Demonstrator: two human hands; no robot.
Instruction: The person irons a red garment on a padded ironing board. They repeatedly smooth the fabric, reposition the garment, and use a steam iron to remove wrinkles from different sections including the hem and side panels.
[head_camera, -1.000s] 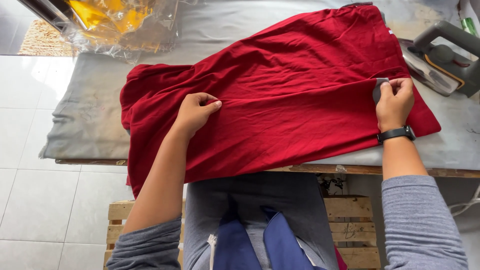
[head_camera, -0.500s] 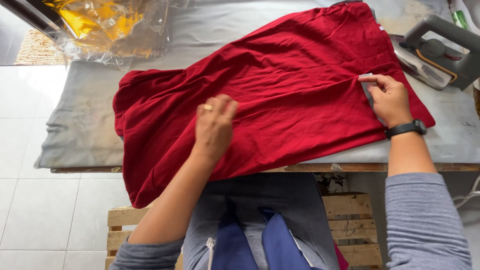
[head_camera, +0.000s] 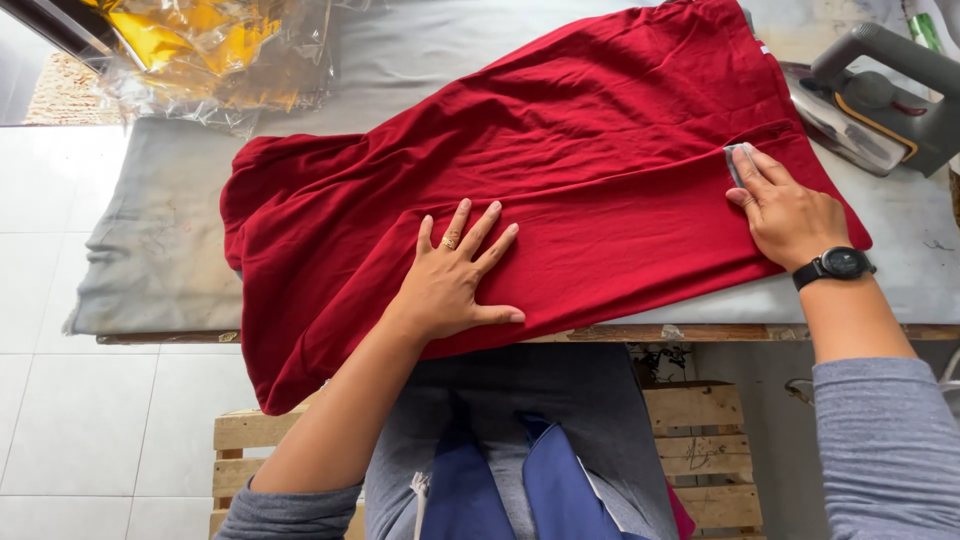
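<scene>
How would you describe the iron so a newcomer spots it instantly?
Start at the grey padded table with the red garment spread across it. Follow the garment to its far right end, beyond the right hand. The iron lies there, the only hard grey thing with a handle.

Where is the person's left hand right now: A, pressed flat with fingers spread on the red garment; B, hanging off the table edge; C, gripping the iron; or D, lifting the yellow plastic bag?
A: the left hand lies palm down, fingers spread, on the red garment, while the iron sits untouched at the far right.
</scene>
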